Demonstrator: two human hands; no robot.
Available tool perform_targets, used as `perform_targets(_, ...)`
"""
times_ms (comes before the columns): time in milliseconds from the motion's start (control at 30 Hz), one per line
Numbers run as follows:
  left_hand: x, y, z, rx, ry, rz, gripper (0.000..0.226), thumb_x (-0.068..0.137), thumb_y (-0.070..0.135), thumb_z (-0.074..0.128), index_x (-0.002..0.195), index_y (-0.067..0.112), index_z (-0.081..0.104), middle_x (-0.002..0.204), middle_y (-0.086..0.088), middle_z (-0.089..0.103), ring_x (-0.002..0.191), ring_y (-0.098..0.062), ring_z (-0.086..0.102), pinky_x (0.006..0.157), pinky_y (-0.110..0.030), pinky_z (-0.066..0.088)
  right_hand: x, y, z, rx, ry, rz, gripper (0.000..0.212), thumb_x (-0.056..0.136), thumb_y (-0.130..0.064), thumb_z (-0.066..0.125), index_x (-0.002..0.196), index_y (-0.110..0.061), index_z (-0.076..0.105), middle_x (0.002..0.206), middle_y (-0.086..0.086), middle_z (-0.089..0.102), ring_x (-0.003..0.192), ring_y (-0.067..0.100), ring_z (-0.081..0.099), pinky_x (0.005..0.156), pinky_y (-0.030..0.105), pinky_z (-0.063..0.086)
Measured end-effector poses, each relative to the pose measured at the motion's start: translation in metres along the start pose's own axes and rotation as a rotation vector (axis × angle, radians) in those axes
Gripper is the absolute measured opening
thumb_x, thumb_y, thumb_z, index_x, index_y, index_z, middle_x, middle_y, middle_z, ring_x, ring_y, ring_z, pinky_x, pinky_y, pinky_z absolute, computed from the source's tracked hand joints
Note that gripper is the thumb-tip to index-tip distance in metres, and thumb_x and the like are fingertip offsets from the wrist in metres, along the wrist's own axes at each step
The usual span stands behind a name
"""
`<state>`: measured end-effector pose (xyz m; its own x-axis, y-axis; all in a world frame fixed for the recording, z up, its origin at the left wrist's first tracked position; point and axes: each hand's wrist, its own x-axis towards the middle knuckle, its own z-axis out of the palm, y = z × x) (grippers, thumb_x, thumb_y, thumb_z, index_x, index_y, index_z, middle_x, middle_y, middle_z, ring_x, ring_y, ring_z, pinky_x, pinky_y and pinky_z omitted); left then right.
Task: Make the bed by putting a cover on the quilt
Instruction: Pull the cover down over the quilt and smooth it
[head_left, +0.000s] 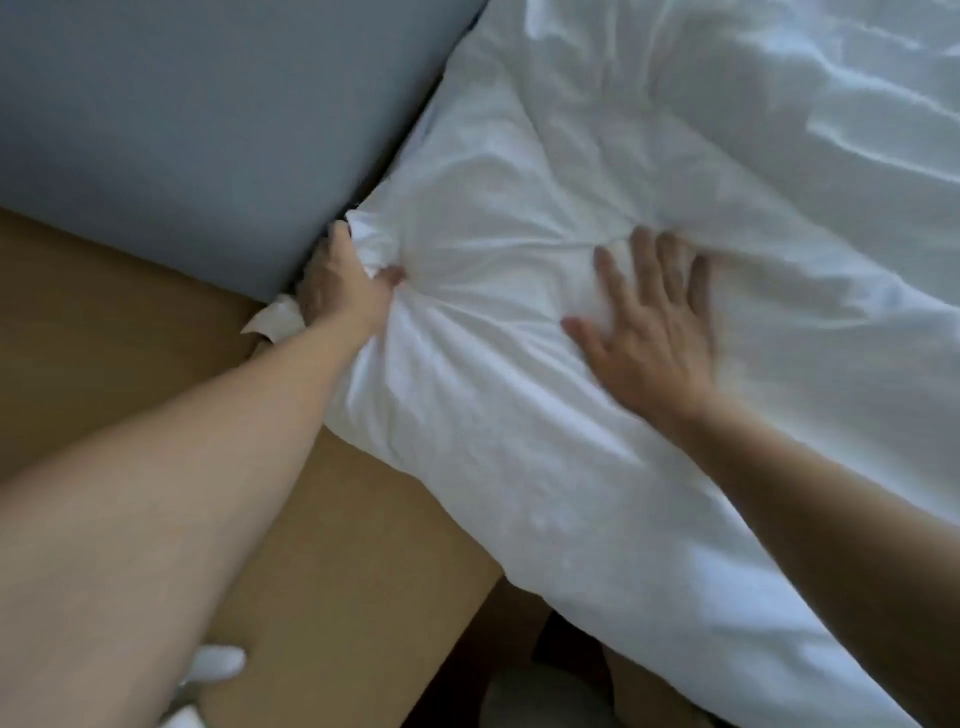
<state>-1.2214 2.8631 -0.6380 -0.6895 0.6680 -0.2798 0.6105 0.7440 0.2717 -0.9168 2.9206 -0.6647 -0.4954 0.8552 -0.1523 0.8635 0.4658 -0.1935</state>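
Observation:
A white covered quilt (597, 171) lies crumpled across the bed, filling the right and upper part of the head view. My left hand (340, 283) grips a bunched corner of the white cover at the bed's near left corner, beside the grey headboard. Fabric folds radiate from that grip. My right hand (649, 332) lies flat with fingers spread, pressing on the quilt a little to the right of the corner. It is slightly blurred.
A grey padded headboard (182, 114) fills the upper left. A tan wooden surface (130, 322) runs beside the bed at the left and below. A small white tag (272, 319) sticks out under my left hand. Something white (218, 662) shows at the bottom left.

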Motion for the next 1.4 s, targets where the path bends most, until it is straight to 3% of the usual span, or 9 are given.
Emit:
perform_targets(133, -0.068, 0.07, 0.035, 0.137, 0.218, 0.471, 0.075, 0.077, 0.026, 0.059, 0.147, 0.016, 0.037, 0.154, -0.018, 0.032, 0.138, -0.041, 0.035, 0.115, -0.051, 0.022, -0.129, 0.054, 0.02, -0.088, -0.134, 0.222, 0.096, 0.087, -0.082, 0.032, 0.16, -0.022, 0.016, 0.168, 0.013, 0.002, 0.155, 0.032, -0.001, 0.122, 0.061, -0.001)
perform_targets(300, -0.21, 0.132, 0.091, 0.406, -0.541, 1.096, 0.099, 0.067, 0.086, 0.036, 0.155, 0.041, 0.024, 0.168, -0.004, 0.01, 0.153, -0.034, 0.009, 0.117, -0.065, 0.009, -0.238, 0.122, 0.019, -0.108, -0.149, 0.378, 0.103, 0.081, -0.086, 0.035, 0.161, -0.022, 0.019, 0.169, 0.009, -0.002, 0.155, 0.031, -0.007, 0.118, 0.068, 0.0)
perform_targets(433, -0.291, 0.165, 0.142, 0.726, -0.619, 1.079, 0.112, 0.066, 0.093, 0.045, 0.151, 0.053, -0.016, 0.16, 0.003, -0.036, 0.146, -0.044, -0.028, 0.106, -0.082, -0.002, -0.334, 0.198, 0.018, -0.127, -0.262, 0.571, 0.107, 0.079, -0.094, 0.017, 0.162, -0.027, 0.003, 0.167, 0.001, -0.02, 0.153, 0.028, -0.019, 0.116, 0.071, 0.001)
perform_targets(633, -0.391, 0.234, 0.198, 0.705, -0.529, 1.02, 0.071, 0.099, 0.059, 0.042, 0.154, 0.053, -0.002, 0.165, -0.004, -0.021, 0.15, -0.046, -0.012, 0.106, -0.081, 0.014, -0.481, 0.31, 0.0, 0.013, -0.261, 1.108, 0.099, 0.077, -0.096, 0.003, 0.158, -0.039, -0.009, 0.166, 0.001, -0.025, 0.152, 0.029, -0.022, 0.115, 0.066, -0.013)
perform_targets(800, -0.486, 0.246, 0.206, 0.64, -0.604, 1.426, 0.093, 0.08, 0.083, 0.045, 0.157, 0.041, 0.013, 0.168, -0.003, 0.001, 0.153, -0.034, 0.003, 0.114, -0.072, 0.017, -0.568, 0.304, 0.015, 0.344, 0.548, 1.602, 0.092, 0.09, -0.08, 0.04, 0.156, -0.019, 0.025, 0.165, 0.018, 0.014, 0.152, 0.035, 0.015, 0.122, 0.058, 0.008)
perform_targets(900, -0.539, 0.225, 0.214, 0.943, -0.617, 1.652, 0.111, 0.075, 0.08, 0.057, 0.157, 0.041, -0.006, 0.166, -0.004, -0.02, 0.152, -0.037, -0.017, 0.111, -0.077, 0.008, -0.599, 0.291, 0.03, 1.04, 1.048, 2.227, 0.101, 0.082, -0.085, 0.046, 0.156, -0.019, 0.028, 0.158, 0.008, 0.035, 0.142, 0.029, 0.039, 0.11, 0.053, 0.04)
perform_targets(1033, -0.567, 0.234, 0.229, 1.052, -0.635, 1.455, 0.118, 0.083, 0.032, 0.069, 0.152, 0.04, -0.027, 0.158, 0.002, -0.04, 0.147, -0.039, -0.029, 0.11, -0.079, 0.005, -0.614, 0.298, 0.048, 2.35, 1.196, 1.939, 0.088, 0.074, -0.086, 0.053, 0.14, -0.028, 0.054, 0.134, 0.008, 0.064, 0.116, 0.035, 0.063, 0.087, 0.062, 0.055)
perform_targets(1200, -0.58, 0.25, 0.238, 1.128, -0.779, 1.242, 0.106, 0.09, 0.003, 0.048, 0.149, 0.042, -0.031, 0.15, 0.009, -0.051, 0.145, -0.038, -0.034, 0.11, -0.079, 0.005, -0.622, 0.311, 0.048, 1.717, 0.938, 2.217, 0.071, 0.093, -0.074, 0.039, 0.117, -0.013, 0.065, 0.101, 0.003, 0.072, 0.088, 0.025, 0.069, 0.085, 0.042, 0.06)
perform_targets(1400, -0.573, 0.262, 0.241, 1.178, -0.86, 1.199, 0.101, 0.097, 0.015, 0.049, 0.145, 0.046, -0.035, 0.147, 0.013, -0.053, 0.145, -0.034, -0.034, 0.113, -0.076, 0.006, -0.673, 0.327, 0.047, 1.397, 0.863, 2.286, 0.069, 0.101, -0.061, 0.037, 0.138, -0.005, 0.053, 0.13, 0.011, 0.062, 0.114, 0.031, 0.061, 0.092, 0.035, 0.05)
